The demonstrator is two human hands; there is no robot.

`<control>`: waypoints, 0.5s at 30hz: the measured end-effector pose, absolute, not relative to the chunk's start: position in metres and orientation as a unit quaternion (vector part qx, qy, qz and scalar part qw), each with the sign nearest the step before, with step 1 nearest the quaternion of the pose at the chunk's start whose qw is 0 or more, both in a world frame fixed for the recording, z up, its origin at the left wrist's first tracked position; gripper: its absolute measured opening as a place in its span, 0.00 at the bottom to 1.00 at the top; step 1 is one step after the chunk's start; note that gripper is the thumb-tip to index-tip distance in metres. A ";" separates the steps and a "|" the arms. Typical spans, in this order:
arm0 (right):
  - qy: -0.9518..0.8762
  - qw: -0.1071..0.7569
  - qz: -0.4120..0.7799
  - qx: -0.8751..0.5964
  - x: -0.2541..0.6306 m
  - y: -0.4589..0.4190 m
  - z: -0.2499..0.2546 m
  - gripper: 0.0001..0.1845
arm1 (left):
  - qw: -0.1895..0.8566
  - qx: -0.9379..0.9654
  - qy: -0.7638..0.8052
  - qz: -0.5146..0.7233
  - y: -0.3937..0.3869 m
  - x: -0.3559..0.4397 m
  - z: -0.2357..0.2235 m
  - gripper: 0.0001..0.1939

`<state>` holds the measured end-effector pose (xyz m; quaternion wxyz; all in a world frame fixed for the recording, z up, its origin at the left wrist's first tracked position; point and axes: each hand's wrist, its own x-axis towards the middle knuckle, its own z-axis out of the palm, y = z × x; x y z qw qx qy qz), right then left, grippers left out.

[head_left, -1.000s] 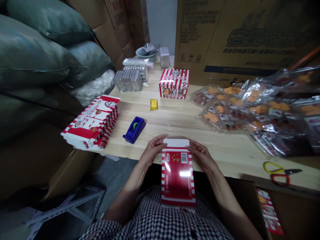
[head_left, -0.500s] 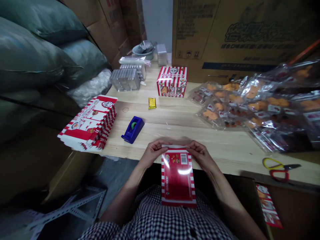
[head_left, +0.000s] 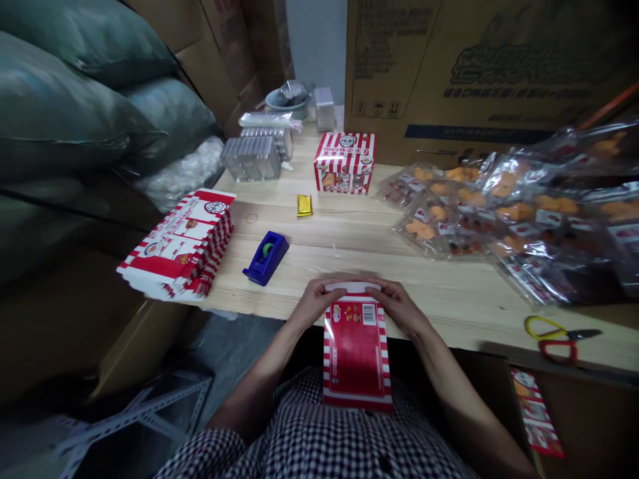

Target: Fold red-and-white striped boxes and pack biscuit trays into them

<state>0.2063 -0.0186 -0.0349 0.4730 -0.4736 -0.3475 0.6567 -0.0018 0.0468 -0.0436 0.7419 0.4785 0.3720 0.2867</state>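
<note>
A flat red box with white-striped sides [head_left: 356, 352] lies against my checked clothing at the table's front edge, its barcode side up. My left hand [head_left: 318, 301] pinches the left end of the box's white top flap, thumb on top and fingers behind. At the flap's right end my right hand [head_left: 398, 305] grips the same way. Both thumbs press near the fold, and the fingertips behind the flap are partly hidden. A blue tape dispenser [head_left: 266, 258] with a green core stands to the left, and a gold packet [head_left: 304, 205] lies beyond it.
Folded striped cartons [head_left: 182, 239] are stacked at the left. An assembled striped box [head_left: 344, 163] stands at the back, near clear plastic cases [head_left: 251, 158]. Clear bags with orange pieces [head_left: 449, 209] pile up at the right, behind scissors [head_left: 562, 337]. A large brown carton [head_left: 389, 80] blocks the back.
Both thumbs have slid inward along the flap, closer together. The flap now bends at the fold, and the flat box has shifted very slightly.
</note>
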 end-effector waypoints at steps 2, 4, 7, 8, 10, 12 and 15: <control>-0.348 0.483 0.648 -0.476 0.203 -0.020 -0.041 0.22 | 0.728 0.490 0.372 0.302 0.044 0.001 -0.043 0.20; -0.362 0.491 0.630 -0.481 0.202 -0.022 -0.046 0.20 | 0.712 0.504 0.366 0.324 0.040 0.002 -0.042 0.18; -0.386 0.494 0.615 -0.478 0.207 -0.026 -0.049 0.15 | 0.701 0.528 0.333 0.344 0.036 0.000 -0.039 0.13; -0.392 0.490 0.616 -0.476 0.210 -0.027 -0.048 0.14 | 0.706 0.534 0.319 0.338 0.035 -0.002 -0.037 0.13; -0.398 0.475 0.625 -0.475 0.216 -0.031 -0.043 0.14 | 0.723 0.545 0.293 0.307 0.035 -0.008 -0.033 0.14; -0.412 0.451 0.635 -0.474 0.221 -0.034 -0.036 0.16 | 0.732 0.552 0.284 0.282 0.035 -0.013 -0.030 0.15; -0.434 0.423 0.642 -0.469 0.222 -0.038 -0.029 0.17 | 0.728 0.546 0.310 0.274 0.033 -0.017 -0.032 0.16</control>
